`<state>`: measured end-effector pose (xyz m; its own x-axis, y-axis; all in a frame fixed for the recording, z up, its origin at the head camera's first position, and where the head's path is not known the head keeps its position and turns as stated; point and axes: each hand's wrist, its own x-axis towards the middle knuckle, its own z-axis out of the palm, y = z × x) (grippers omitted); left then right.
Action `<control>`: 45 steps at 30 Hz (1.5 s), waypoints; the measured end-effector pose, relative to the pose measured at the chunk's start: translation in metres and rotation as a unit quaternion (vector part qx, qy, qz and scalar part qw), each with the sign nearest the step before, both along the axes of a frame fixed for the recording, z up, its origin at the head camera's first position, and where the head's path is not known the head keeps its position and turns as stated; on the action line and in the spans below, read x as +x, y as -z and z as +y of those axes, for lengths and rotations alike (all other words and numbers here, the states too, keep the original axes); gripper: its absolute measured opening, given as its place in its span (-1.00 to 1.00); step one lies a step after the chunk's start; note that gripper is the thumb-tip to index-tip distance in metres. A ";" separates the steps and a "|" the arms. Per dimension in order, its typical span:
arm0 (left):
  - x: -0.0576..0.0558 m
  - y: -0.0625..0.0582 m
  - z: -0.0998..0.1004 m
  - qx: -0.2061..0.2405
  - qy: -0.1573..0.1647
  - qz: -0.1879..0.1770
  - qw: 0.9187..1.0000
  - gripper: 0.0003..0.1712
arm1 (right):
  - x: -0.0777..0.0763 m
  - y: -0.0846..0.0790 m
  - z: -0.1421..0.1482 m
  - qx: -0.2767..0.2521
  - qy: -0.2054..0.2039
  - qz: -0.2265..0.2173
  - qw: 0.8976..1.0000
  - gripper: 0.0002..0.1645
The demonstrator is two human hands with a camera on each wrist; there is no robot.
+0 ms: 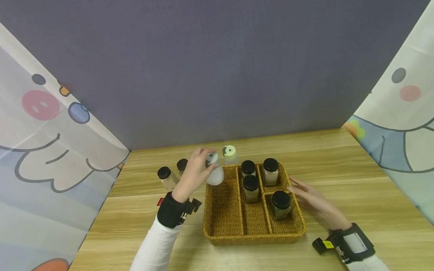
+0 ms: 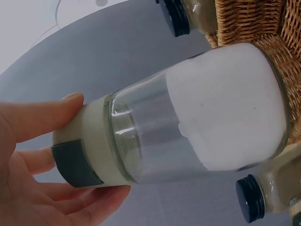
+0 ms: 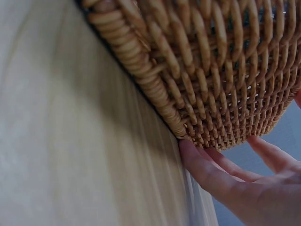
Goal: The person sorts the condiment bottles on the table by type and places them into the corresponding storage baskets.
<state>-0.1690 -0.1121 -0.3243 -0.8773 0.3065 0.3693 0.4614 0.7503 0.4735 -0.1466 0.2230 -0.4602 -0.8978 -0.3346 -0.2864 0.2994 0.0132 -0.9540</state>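
By its pale green lid, my left hand (image 1: pixel 194 174) grips a glass seasoning jar (image 2: pixel 225 108) partly filled with white powder. The jar is tilted, its base over the back of the left compartment of the wicker basket (image 1: pixel 251 238); in the left wrist view, thumb and fingers wrap the lid. My right hand (image 1: pixel 313 201) touches the basket's right side with extended fingertips (image 3: pixel 197 162). Several black-lidded jars stand in the basket: two in the middle compartment (image 1: pixel 251 190), one at back right (image 1: pixel 270 173) and one at front right (image 1: pixel 280 206).
Behind the basket stands another jar with a pale green lid (image 1: pixel 229 152). Two black-lidded jars, one nearer (image 1: pixel 166 176) and one partly behind my left hand (image 1: pixel 182 165), stand on the wooden table (image 1: pixel 359 210) to the left. A grey cloth wall (image 1: pixel 217 75) rises at the back.
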 end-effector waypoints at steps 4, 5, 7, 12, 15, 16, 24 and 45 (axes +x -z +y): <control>-0.005 -0.001 0.005 -0.020 0.010 -0.016 1.000 -0.55 | -0.001 -0.001 0.000 -0.003 0.001 0.000 1.000 -0.10; -0.006 -0.001 0.006 -0.024 0.011 -0.020 0.999 -0.55 | -0.001 -0.001 0.000 -0.003 0.001 0.000 1.000 -0.10; -0.008 -0.001 0.008 -0.030 0.015 -0.023 0.999 -0.55 | -0.001 -0.002 0.001 -0.003 -0.002 0.003 1.000 -0.10; -0.013 0.003 0.012 -0.027 0.031 -0.036 0.998 -0.55 | 0.000 -0.003 0.001 -0.001 -0.008 0.005 1.000 -0.11; -0.015 0.007 0.014 -0.029 0.041 -0.052 0.997 -0.55 | 0.000 -0.002 0.001 -0.004 -0.010 0.006 1.000 -0.11; -0.015 0.008 0.015 -0.031 0.043 -0.056 0.997 -0.55 | 0.000 -0.002 0.001 -0.006 -0.011 0.007 1.000 -0.11; -0.017 0.016 0.021 -0.060 0.060 -0.064 0.994 -0.58 | 0.000 0.000 0.000 -0.008 -0.012 0.015 1.000 -0.11; -0.019 0.032 0.021 -0.078 0.081 -0.081 0.990 -0.61 | -0.001 -0.001 0.000 -0.001 -0.024 0.025 0.999 -0.08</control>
